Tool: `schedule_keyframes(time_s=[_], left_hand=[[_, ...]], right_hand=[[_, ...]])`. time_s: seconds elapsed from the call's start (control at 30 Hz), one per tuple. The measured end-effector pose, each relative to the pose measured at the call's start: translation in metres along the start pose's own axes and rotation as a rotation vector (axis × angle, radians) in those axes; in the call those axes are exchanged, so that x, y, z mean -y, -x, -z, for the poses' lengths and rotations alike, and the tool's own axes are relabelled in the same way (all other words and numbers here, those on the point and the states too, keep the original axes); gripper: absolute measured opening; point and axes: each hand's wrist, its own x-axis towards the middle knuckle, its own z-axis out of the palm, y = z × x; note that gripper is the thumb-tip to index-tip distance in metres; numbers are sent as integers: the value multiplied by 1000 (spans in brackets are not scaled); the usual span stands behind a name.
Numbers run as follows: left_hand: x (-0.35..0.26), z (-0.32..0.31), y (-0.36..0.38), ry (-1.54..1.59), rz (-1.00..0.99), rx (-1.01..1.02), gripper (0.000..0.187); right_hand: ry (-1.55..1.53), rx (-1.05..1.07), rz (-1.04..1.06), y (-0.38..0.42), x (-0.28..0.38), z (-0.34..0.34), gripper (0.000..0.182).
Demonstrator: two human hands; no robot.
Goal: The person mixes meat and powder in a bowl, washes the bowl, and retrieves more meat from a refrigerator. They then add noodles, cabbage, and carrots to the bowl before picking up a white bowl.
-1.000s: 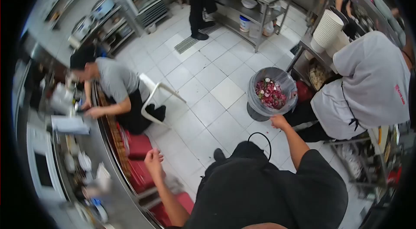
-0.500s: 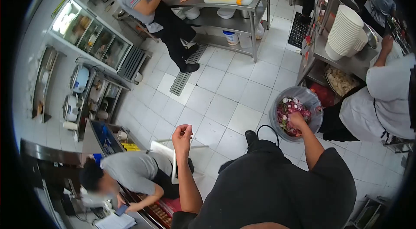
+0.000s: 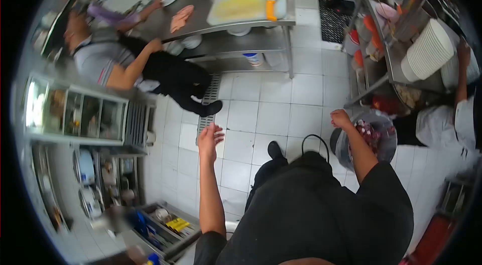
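My left hand (image 3: 210, 139) is raised over the white tiled floor with its fingers spread and nothing in it. My right hand (image 3: 341, 118) is curled into a fist at the left rim of a grey bin (image 3: 343, 148); nothing shows in its grip. The bin is lined with a clear bag and holds red and purple vegetable scraps (image 3: 371, 134). My black-clothed body fills the lower middle of the view.
A steel table (image 3: 221, 24) carries a white cutting board (image 3: 241, 1) and an orange-handled knife (image 3: 271, 6). A person in a grey shirt (image 3: 108, 64) leans on it. A person in white (image 3: 449, 119) crouches right of the bin, below stacked white bowls (image 3: 427, 51).
My right hand has come up out of the scraps to the bin's left rim. My left hand has opened its fingers. The view has swung toward the steel table.
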Motion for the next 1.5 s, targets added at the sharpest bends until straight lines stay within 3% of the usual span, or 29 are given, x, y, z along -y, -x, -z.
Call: schedule_keyframes(time_s=[0.1,0.17,0.23,0.3,0.33,0.37,0.4,0.43,0.47,0.5,0.53,0.57,0.6,0.63,0.7,0.77,0.83,0.97,1.1,1.3,1.33,1.5], left_hand=[[-22,-27,-136,-112,35,122,31],[-23,-38,-226,-116,48,199,32],[-37,-56,-299,-212,78,154,33],[-16,-48,-412,-326,74,108,41],[-21,-54,-432,-359,21,59,50],[-41,-63,-447,-390,-39,18,59],[-71,-75,-456,-729,-65,-6,72],[-13,-39,-555,-835,-364,-182,77],[-49,-48,-553,-875,-196,-78,77],[-40,-30,-612,-992,-354,-75,78],[-31,-13,-668,-1110,-516,-92,78],[-7,16,-756,-1508,-1040,-231,78],[-9,20,-753,-1352,-1378,-205,75],[-7,26,-786,-1494,-1508,-461,68],[-20,34,-778,-1597,-898,-271,66],[-23,36,-787,-1646,-745,-209,63],[-23,48,-794,-1687,-740,-171,61],[-37,31,-840,-1738,-835,-52,56],[-45,31,-870,-1775,-887,14,50],[-62,40,-896,-1808,-928,62,43],[-64,43,-897,-1815,-930,68,42],[-80,58,-900,-1849,-958,88,35]], right_hand=[[-189,-172,-117,18,-2,-13,26],[-204,-162,-124,15,-38,-23,24],[-161,-145,-119,15,-45,-33,22],[-201,-244,-245,11,-40,-49,20],[-267,-274,-307,7,-31,-57,20],[-87,-158,-237,-5,-46,-72,21],[111,-74,-154,-38,-75,-65,22],[591,-13,114,-58,-89,-71,17],[1074,-90,402,-81,-107,-77,17],[1073,-124,337,-86,-81,-77,21],[858,-205,107,-92,-53,-83,21],[693,-249,36,-85,-23,-88,20],[518,-305,-26,-77,1,-93,23],[348,-370,-77,-68,32,-97,29],[35,-419,-247,-57,86,-105,35],[-135,-548,-298,-56,86,-137,34],[59,-643,-342,-44,91,-176,36],[-209,-584,-496,-18,140,-267,37],[91,-549,-454,1,158,-334,38],[-8,-549,-599,35,160,-380,37],[-83,-493,-717,40,167,-381,35],[-114,-531,-760,58,146,-413,35]])
